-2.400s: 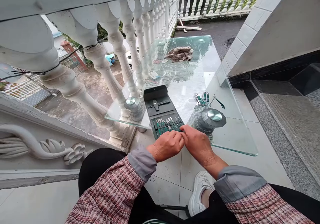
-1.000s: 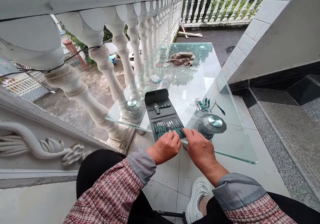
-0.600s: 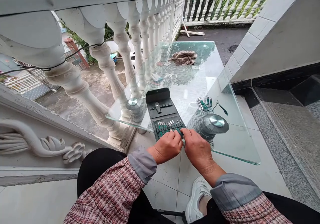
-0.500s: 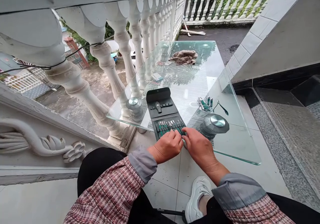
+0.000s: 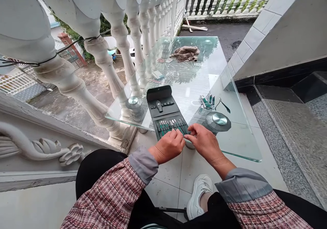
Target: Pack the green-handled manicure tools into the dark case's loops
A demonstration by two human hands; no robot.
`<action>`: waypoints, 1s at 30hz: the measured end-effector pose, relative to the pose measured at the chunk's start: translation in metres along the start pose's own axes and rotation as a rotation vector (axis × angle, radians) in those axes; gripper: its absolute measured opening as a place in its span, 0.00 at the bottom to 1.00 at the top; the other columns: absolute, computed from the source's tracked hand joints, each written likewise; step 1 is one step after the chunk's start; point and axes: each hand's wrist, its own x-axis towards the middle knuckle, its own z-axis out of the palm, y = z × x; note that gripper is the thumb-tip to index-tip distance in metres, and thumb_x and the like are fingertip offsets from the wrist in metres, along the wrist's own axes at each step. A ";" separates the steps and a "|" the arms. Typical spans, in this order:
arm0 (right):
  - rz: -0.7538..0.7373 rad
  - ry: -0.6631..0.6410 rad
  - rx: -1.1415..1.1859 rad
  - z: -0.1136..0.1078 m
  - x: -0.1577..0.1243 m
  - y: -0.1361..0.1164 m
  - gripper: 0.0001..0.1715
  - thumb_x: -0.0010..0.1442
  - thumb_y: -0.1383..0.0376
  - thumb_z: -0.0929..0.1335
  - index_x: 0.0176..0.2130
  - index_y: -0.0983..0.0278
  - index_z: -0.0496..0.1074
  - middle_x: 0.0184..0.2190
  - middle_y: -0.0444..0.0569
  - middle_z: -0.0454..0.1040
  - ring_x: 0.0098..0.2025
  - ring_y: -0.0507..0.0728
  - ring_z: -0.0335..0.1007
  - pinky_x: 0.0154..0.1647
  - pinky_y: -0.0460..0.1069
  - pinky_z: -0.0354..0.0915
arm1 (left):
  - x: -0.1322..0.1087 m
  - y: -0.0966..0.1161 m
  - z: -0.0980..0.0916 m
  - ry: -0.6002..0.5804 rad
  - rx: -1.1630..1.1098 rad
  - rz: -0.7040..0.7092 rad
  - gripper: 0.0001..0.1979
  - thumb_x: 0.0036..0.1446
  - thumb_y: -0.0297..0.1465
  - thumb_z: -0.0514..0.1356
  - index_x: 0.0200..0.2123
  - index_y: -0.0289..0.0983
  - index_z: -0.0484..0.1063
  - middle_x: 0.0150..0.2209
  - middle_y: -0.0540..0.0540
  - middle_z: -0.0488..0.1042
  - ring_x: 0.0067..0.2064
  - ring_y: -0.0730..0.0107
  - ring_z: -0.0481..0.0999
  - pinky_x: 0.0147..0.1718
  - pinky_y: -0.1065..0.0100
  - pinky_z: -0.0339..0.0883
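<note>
An unfolded dark manicure case point(image 5: 165, 98) lies at the near edge of the glass table. Slim metal tools point(image 5: 172, 124), some with green handles, stand side by side in its lower loops. My left hand point(image 5: 168, 146) is closed over the case's lower right part, fingertips bunched at the tool handles; whatever they pinch is hidden. Beside the case's right corner is my right hand point(image 5: 204, 142), its thumb and bent forefinger slightly apart, close to the left fingertips. To the right lie nail clippers point(image 5: 205, 101) and a pair of nippers point(image 5: 224, 105).
The glass table point(image 5: 242, 140) has round metal caps, one point(image 5: 219, 119) near my right hand. A brown cloth point(image 5: 186, 53) and a small box point(image 5: 157, 75) lie farther back. A white balustrade point(image 5: 104, 59) runs along the left; stone steps point(image 5: 288, 120) are at the right.
My right hand has drawn slightly away from my left fingertips, and its thumb and forefinger have parted. The left hand stays at the case. The view has shifted a little.
</note>
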 end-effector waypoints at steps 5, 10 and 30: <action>-0.137 -0.090 0.020 -0.003 0.002 0.007 0.05 0.51 0.65 0.67 0.32 0.60 0.65 0.28 0.43 0.69 0.30 0.53 0.64 0.30 0.47 0.57 | 0.000 0.000 0.000 -0.038 -0.012 0.001 0.12 0.61 0.21 0.48 0.39 0.28 0.71 0.41 0.36 0.75 0.37 0.64 0.75 0.31 0.66 0.66; -0.122 -0.110 0.049 -0.006 0.004 0.013 0.04 0.51 0.66 0.66 0.31 0.60 0.65 0.27 0.43 0.69 0.30 0.53 0.64 0.31 0.47 0.58 | 0.000 0.000 0.000 -0.115 -0.058 0.019 0.13 0.62 0.21 0.47 0.41 0.27 0.70 0.43 0.34 0.75 0.38 0.64 0.75 0.33 0.65 0.67; 0.048 -0.037 0.204 -0.004 0.009 0.012 0.08 0.51 0.58 0.65 0.28 0.61 0.68 0.26 0.46 0.72 0.28 0.54 0.65 0.31 0.49 0.58 | 0.003 -0.002 -0.002 -0.111 -0.061 0.000 0.12 0.62 0.22 0.48 0.44 0.27 0.68 0.41 0.35 0.75 0.38 0.65 0.75 0.33 0.67 0.67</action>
